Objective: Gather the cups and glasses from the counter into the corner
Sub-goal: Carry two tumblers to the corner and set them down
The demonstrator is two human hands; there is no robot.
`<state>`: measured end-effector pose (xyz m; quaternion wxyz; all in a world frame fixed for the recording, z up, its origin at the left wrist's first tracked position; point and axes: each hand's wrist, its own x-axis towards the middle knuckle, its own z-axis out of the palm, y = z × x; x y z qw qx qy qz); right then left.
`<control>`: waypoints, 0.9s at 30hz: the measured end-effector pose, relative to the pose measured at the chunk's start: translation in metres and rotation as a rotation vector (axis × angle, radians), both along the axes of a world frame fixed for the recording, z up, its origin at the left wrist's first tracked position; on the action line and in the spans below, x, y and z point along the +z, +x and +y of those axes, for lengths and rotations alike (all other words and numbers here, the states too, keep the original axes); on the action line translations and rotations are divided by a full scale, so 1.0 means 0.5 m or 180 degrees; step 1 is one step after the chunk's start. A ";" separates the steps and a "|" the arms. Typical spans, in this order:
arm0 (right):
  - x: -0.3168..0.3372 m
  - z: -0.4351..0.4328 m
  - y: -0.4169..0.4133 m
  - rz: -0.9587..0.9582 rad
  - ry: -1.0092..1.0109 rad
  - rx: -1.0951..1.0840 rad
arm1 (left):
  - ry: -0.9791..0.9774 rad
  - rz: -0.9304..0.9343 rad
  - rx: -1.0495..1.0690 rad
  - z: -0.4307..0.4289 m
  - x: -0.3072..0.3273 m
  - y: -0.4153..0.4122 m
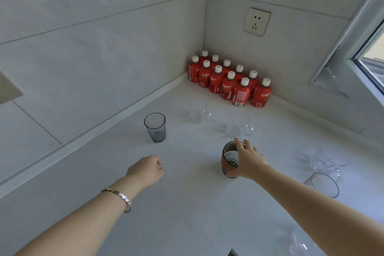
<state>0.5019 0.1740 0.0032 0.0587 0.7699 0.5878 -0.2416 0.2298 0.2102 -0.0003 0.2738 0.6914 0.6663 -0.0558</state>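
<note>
My right hand (248, 159) grips a dark ceramic cup (229, 159) standing upright on the white counter (187, 203), fingers over its rim. My left hand (146, 170) hovers above the counter with curled fingers and holds nothing. A grey ribbed tumbler (155, 127) stands to the left near the wall. Two clear glass mugs (197, 111) (240, 124) stand closer to the corner. More clear glasses (324, 162) and a pink-tinted glass (324, 184) sit at the right. Another clear glass (299, 243) shows at the bottom right.
Several red bottles with white caps (228, 81) fill the counter's far corner against both walls. A wall socket (257, 21) is above them. A window frame (357, 48) juts in at the right. The counter's back lip runs along the left wall.
</note>
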 end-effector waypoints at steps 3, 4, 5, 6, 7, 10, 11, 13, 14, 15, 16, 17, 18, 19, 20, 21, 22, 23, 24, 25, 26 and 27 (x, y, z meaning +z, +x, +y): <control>-0.011 0.025 0.013 0.0108 -0.0021 -0.0026 | 0.0274 -0.0127 0.0198 0.078 -0.011 0.015; -0.011 0.031 0.018 0.0054 0.0020 0.0046 | 0.0410 -0.0192 0.0245 0.109 -0.012 0.021; -0.011 0.035 0.022 0.0003 0.0062 0.0119 | 0.0563 -0.0235 0.0294 0.141 -0.014 0.027; -0.011 0.037 0.025 -0.0019 0.0115 0.0170 | 0.0703 -0.0240 0.0336 0.172 -0.019 0.030; -0.013 0.037 0.029 -0.0008 0.0169 0.0180 | 0.0795 -0.0213 0.0371 0.200 -0.025 0.034; -0.025 0.039 0.037 0.0086 0.0408 0.0062 | 0.0680 -0.0120 0.0511 0.267 -0.055 0.037; -0.031 0.039 0.041 0.0139 0.0484 -0.0007 | 0.0613 -0.0173 0.0575 0.281 -0.064 0.040; -0.036 0.035 0.037 0.0230 0.0637 -0.0063 | 0.0721 -0.0362 0.0705 0.286 -0.067 0.032; -0.038 0.035 0.039 0.0267 0.0657 -0.0060 | 0.0797 -0.0404 0.0757 0.282 -0.068 0.031; -0.039 0.034 0.044 0.0306 0.0653 -0.0050 | 0.0844 -0.0409 0.0798 0.272 -0.067 0.033; -0.037 0.031 0.048 0.0340 0.0658 -0.0024 | 0.0870 -0.0401 0.0805 0.255 -0.065 0.035; -0.034 0.027 0.051 0.0360 0.0653 0.0029 | 0.0876 -0.0383 0.0787 0.232 -0.061 0.036; -0.030 0.023 0.054 0.0374 0.0650 0.0117 | 0.0863 -0.0366 0.0760 0.203 -0.056 0.038; -0.023 0.018 0.055 0.0402 0.0649 0.0220 | 0.0855 -0.0362 0.0733 0.171 -0.050 0.040; -0.016 0.011 0.055 0.0444 0.0636 0.0319 | 0.0844 -0.0383 0.0737 0.134 -0.045 0.043; -0.007 0.004 0.054 0.0492 0.0629 0.0411 | 0.0828 -0.0426 0.0772 0.096 -0.038 0.046; 0.002 -0.005 0.051 0.0546 0.0633 0.0506 | 0.0800 -0.0486 0.0841 0.053 -0.030 0.050; 0.008 -0.015 0.046 0.0601 0.0657 0.0588 | 0.0779 -0.0556 0.0910 0.010 -0.022 0.054; 0.014 -0.024 0.040 0.0661 0.0697 0.0652 | 0.0761 -0.0621 0.0981 -0.034 -0.015 0.057; 0.020 -0.036 0.031 0.0724 0.0728 0.0717 | 0.0767 -0.0676 0.1059 -0.080 -0.006 0.059; 0.025 -0.049 0.021 0.0782 0.0739 0.0785 | 0.0780 -0.0722 0.1143 -0.125 0.001 0.060; 0.030 -0.063 0.010 0.0832 0.0731 0.0860 | 0.0798 -0.0752 0.1227 -0.171 0.006 0.060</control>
